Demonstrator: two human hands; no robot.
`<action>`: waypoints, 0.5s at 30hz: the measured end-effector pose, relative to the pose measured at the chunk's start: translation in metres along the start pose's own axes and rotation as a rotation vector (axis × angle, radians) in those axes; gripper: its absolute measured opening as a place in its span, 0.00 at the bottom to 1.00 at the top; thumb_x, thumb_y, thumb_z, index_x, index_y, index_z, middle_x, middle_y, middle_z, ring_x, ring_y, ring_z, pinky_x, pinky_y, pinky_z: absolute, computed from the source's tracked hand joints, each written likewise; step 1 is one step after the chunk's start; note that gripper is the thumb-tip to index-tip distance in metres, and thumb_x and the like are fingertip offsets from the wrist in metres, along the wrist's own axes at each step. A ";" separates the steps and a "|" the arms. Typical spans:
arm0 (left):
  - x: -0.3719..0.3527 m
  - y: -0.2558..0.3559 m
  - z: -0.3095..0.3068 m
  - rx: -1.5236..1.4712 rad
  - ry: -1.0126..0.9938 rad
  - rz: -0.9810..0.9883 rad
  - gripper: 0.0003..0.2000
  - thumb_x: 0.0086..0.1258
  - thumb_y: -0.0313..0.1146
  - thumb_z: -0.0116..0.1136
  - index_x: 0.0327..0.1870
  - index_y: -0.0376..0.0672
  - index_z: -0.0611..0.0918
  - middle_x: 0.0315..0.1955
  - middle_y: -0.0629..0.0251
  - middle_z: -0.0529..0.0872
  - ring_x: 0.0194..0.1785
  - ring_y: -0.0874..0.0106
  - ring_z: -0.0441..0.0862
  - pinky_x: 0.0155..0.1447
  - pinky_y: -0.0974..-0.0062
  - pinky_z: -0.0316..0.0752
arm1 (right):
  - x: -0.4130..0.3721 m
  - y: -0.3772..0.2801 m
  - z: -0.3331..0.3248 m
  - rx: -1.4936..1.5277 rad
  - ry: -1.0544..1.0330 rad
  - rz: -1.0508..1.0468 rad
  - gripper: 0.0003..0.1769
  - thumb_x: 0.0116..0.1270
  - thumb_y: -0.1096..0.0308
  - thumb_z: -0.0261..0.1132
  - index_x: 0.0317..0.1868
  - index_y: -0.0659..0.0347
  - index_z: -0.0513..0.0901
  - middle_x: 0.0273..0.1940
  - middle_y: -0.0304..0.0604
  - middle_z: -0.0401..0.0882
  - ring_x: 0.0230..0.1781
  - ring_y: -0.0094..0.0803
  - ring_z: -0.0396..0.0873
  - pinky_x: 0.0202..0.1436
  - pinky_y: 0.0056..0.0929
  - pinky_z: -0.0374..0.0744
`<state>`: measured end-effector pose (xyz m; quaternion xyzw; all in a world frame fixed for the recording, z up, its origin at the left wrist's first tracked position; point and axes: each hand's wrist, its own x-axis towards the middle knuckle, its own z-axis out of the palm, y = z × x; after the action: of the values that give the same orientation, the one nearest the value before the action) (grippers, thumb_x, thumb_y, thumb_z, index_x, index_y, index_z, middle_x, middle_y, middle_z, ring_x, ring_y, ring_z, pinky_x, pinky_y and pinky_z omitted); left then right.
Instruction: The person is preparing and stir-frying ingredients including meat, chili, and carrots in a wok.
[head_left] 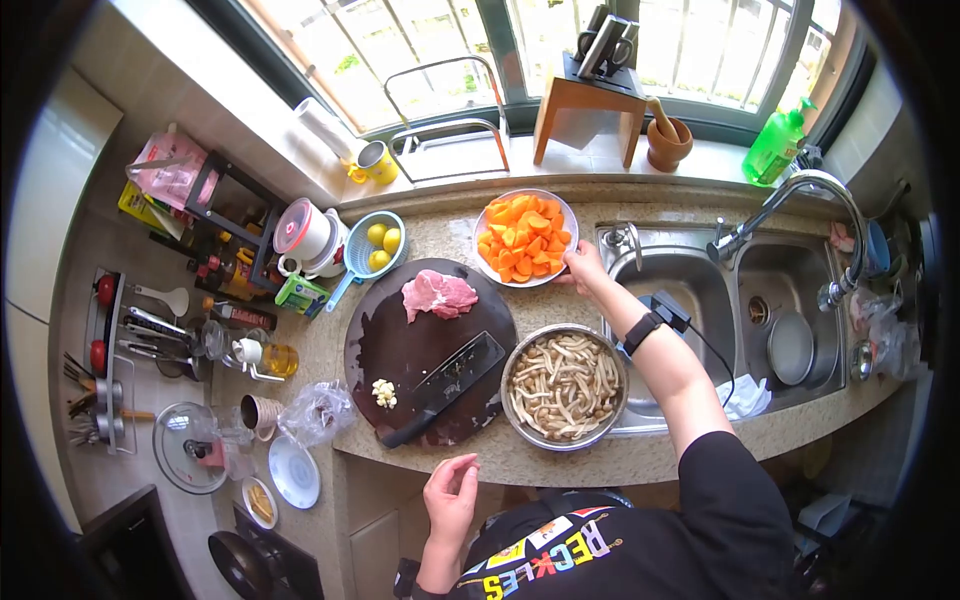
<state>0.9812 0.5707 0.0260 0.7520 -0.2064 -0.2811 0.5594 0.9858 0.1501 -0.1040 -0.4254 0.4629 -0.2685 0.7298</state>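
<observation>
My right hand (584, 268) grips the lower right rim of a white bowl (487, 268) of cut carrot pieces (522, 237). Below it stands a metal bowl (510, 405) full of sliced mushrooms (565, 385). My left hand (452, 492) hangs in front of the counter edge, holding nothing, its fingers loosely curved and apart. Nearest to it is the black handle of a cleaver (460, 372), which lies on a round dark cutting board (385, 340). A piece of raw meat (439, 296) and a small heap of chopped garlic (384, 393) share the board.
A double sink (670, 350) with a tall faucet (830, 180) is at right. A blue colander (352, 255) with yellow fruits stands behind the board. Left are a plastic bag (318, 412), a plate (294, 470), an oil bottle (280, 360) and a glass lid (180, 450).
</observation>
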 end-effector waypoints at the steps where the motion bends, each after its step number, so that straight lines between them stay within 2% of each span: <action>1: -0.001 -0.003 0.000 -0.012 0.015 -0.001 0.09 0.65 0.19 0.57 0.45 0.34 0.82 0.38 0.65 0.82 0.42 0.78 0.81 0.48 0.82 0.76 | -0.002 -0.003 -0.001 -0.007 -0.012 -0.007 0.20 0.59 0.80 0.50 0.55 0.69 0.66 0.49 0.55 0.76 0.40 0.45 0.84 0.28 0.38 0.88; 3: -0.007 -0.005 -0.002 -0.029 0.047 -0.002 0.09 0.65 0.19 0.57 0.45 0.34 0.82 0.37 0.65 0.82 0.42 0.77 0.81 0.48 0.82 0.76 | -0.010 -0.007 -0.003 0.055 -0.049 -0.043 0.19 0.60 0.80 0.51 0.54 0.68 0.67 0.48 0.54 0.76 0.39 0.44 0.84 0.28 0.39 0.88; 4: -0.009 -0.003 -0.004 -0.012 0.037 0.027 0.09 0.65 0.19 0.57 0.45 0.34 0.82 0.38 0.65 0.82 0.42 0.77 0.81 0.48 0.82 0.76 | -0.029 -0.019 0.002 0.082 -0.014 -0.058 0.19 0.60 0.80 0.51 0.53 0.69 0.67 0.47 0.53 0.76 0.39 0.44 0.84 0.32 0.41 0.88; 7: -0.016 0.000 -0.014 0.009 0.059 0.080 0.09 0.65 0.19 0.56 0.45 0.33 0.82 0.38 0.64 0.82 0.42 0.77 0.82 0.48 0.82 0.76 | -0.065 -0.043 0.002 0.150 -0.083 -0.099 0.16 0.60 0.80 0.50 0.50 0.70 0.67 0.46 0.54 0.76 0.39 0.44 0.84 0.37 0.44 0.88; 11: -0.033 0.003 -0.037 -0.012 0.118 0.149 0.09 0.65 0.19 0.56 0.45 0.33 0.82 0.38 0.65 0.82 0.42 0.78 0.81 0.47 0.82 0.76 | -0.118 -0.068 0.002 0.095 -0.173 -0.134 0.14 0.59 0.80 0.50 0.47 0.68 0.68 0.42 0.52 0.77 0.38 0.43 0.84 0.36 0.41 0.88; 15: -0.065 -0.001 -0.068 -0.043 0.182 0.192 0.09 0.66 0.19 0.56 0.46 0.34 0.82 0.37 0.66 0.82 0.41 0.79 0.81 0.47 0.83 0.76 | -0.184 -0.082 0.005 -0.007 -0.244 -0.146 0.09 0.60 0.78 0.51 0.41 0.66 0.69 0.39 0.50 0.77 0.32 0.40 0.84 0.33 0.39 0.88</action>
<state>0.9767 0.6605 0.0525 0.7390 -0.2194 -0.1612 0.6163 0.9117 0.2565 0.0506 -0.4899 0.3396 -0.2655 0.7578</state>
